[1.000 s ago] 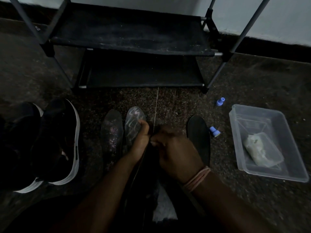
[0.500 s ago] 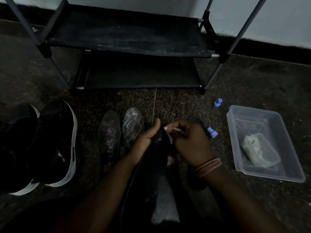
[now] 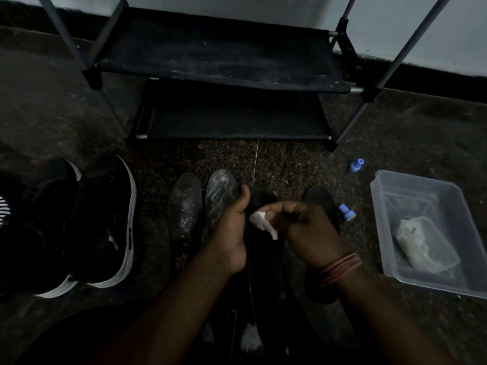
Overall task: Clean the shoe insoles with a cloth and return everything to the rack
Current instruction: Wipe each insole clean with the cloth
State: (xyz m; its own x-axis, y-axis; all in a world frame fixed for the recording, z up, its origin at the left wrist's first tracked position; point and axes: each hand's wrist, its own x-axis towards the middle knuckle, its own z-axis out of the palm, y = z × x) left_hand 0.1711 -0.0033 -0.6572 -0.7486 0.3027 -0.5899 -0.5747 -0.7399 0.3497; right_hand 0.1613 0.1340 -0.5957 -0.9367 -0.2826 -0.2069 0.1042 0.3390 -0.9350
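We find no brand, label or writing that we can read anywhere; the light is too dim, and the pale scribbled marks on the clear insole form no letters we can make out.

We see the left hand curled around a dark insole, thumb up along its left edge, holding it upright-ish over the lap. The right hand pinches a small white cloth between thumb and fingertips, the cloth touching the dark insole's upper face.

On the floor lie three more insoles: a speckled insole at left, the clear one just beside it, and a black insole partly hidden behind the right hand. A pair of black shoes with white soles stands well apart at far left.

The rack stands ahead, both of its dark shelves bare, its front edge near the insole tips. At right a clear plastic tub holds a pale lump; two small blue caps lie between the tub and the insoles. A strip of speckled floor lies open between rack and hands.
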